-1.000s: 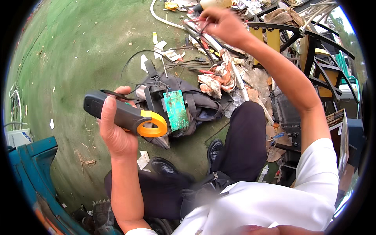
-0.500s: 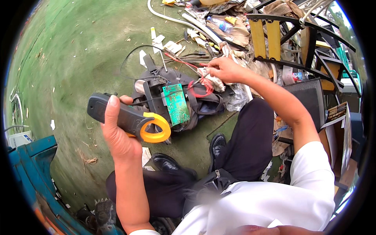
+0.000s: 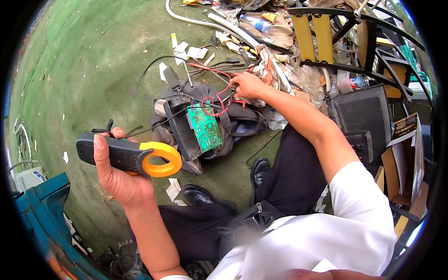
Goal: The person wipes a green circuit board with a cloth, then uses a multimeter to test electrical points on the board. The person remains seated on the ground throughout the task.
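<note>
Black-and-yellow clamp meter [image 3: 127, 156] is gripped by the left hand [image 3: 125, 185]; thin red wire [image 3: 213, 115] is pinched by the right hand [image 3: 248, 86].

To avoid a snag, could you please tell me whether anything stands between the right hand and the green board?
Yes: a red lead loops between the right hand and the board, crossing the board's upper end in this view. Whether it touches is unclear.
</note>
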`<state>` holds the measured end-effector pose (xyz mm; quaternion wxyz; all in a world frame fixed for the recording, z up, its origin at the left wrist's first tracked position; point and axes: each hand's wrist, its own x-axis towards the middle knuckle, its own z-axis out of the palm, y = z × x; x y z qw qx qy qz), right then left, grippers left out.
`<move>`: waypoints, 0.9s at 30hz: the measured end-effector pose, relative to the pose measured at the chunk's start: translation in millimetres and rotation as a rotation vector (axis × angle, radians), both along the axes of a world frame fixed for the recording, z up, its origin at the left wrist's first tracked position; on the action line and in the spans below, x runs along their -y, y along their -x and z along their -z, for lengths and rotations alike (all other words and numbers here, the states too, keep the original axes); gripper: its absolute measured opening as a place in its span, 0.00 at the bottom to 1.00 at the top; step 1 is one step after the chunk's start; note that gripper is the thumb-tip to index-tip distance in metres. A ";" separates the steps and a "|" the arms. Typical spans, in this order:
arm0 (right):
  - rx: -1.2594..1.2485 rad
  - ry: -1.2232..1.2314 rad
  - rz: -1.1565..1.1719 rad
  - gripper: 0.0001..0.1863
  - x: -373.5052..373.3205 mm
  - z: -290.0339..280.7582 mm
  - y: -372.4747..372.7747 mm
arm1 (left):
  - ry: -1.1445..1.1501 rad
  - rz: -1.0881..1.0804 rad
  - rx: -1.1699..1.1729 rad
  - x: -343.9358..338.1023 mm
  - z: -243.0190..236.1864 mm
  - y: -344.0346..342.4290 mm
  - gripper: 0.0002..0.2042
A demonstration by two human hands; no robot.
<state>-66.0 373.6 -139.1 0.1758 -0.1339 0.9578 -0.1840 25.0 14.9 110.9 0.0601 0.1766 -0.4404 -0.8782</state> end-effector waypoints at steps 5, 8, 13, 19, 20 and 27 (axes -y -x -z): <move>0.136 -0.218 -0.009 0.30 13.8 -6.1 -1.0 | 0.030 -0.003 0.065 4.4 14.6 4.1 0.13; -0.052 -0.106 -0.058 0.28 -0.4 -17.2 3.7 | 0.146 0.108 0.132 4.0 23.4 12.1 0.13; -0.239 0.055 -0.101 0.15 -7.8 -87.4 0.4 | 0.291 0.320 0.191 -21.2 44.1 31.1 0.19; -0.358 0.233 -0.006 0.10 1.3 -97.1 -19.9 | 0.264 0.684 0.284 -69.2 62.8 33.0 0.21; -0.354 0.289 0.024 0.10 2.8 -95.9 -21.8 | 0.250 0.712 0.335 -76.9 70.5 30.4 0.22; -0.299 0.360 0.058 0.10 30.2 -122.8 -23.0 | 0.182 0.804 0.254 -103.4 111.4 28.6 0.28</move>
